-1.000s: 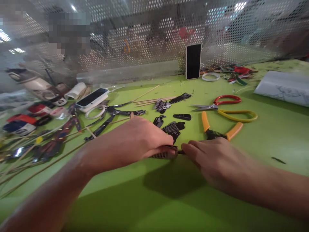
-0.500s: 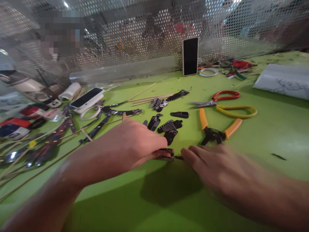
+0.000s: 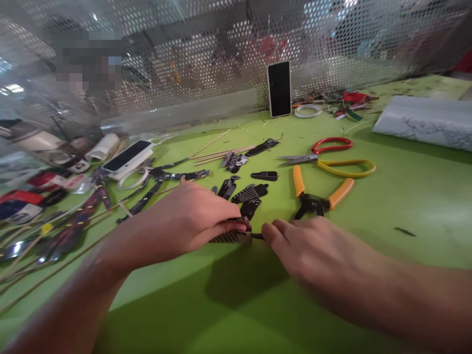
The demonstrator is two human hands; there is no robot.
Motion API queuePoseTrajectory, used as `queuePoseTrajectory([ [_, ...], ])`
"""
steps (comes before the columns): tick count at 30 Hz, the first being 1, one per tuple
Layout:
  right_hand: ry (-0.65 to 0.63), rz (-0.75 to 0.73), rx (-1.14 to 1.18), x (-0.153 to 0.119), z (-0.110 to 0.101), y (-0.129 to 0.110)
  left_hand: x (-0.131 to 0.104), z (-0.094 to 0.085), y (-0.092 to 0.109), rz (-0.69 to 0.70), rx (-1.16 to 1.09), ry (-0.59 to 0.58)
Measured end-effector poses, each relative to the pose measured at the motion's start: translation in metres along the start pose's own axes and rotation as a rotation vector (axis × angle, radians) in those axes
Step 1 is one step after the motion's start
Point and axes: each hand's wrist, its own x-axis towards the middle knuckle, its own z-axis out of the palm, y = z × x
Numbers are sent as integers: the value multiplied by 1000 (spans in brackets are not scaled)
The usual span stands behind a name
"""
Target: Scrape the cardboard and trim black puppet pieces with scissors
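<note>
My left hand (image 3: 191, 214) is closed around a dark patterned piece (image 3: 232, 238) with pale stripes, just above the green table (image 3: 177, 309). My right hand (image 3: 298, 246) pinches a thin dark part that meets the right end of that piece; its fingertips hide most of it. Several black cut-out pieces (image 3: 250, 193) with white lines lie just beyond the hands. Behind my right hand are pliers with orange handles (image 3: 298, 181), spread apart. Scissors (image 3: 315, 157) with one red and one yellow handle lie open behind them.
A phone (image 3: 279, 89) stands upright before a perforated metal screen (image 3: 221, 54). At the left are a white device (image 3: 127, 158), a tape roll (image 3: 132, 178), thin sticks and dark jointed figures. A rolled drawing (image 3: 427, 122) and coloured scraps (image 3: 354, 98) lie at the back right.
The view has shifted slightly, so most things appear farther left. More of the striped piece shows below my left fingers. Both hands keep their hold.
</note>
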Motion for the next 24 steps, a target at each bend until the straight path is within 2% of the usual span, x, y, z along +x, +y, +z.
queuePoseTrajectory([
  [7, 9, 34, 63, -13, 3, 3, -2, -4, 3, 22, 14, -31],
  [18, 39, -7, -2, -17, 2, 7, -1, -6, 2, 41, 22, -37],
  [24, 35, -38, -91, -18, 4, 3, -4, -9, 1, -6, -42, -51],
])
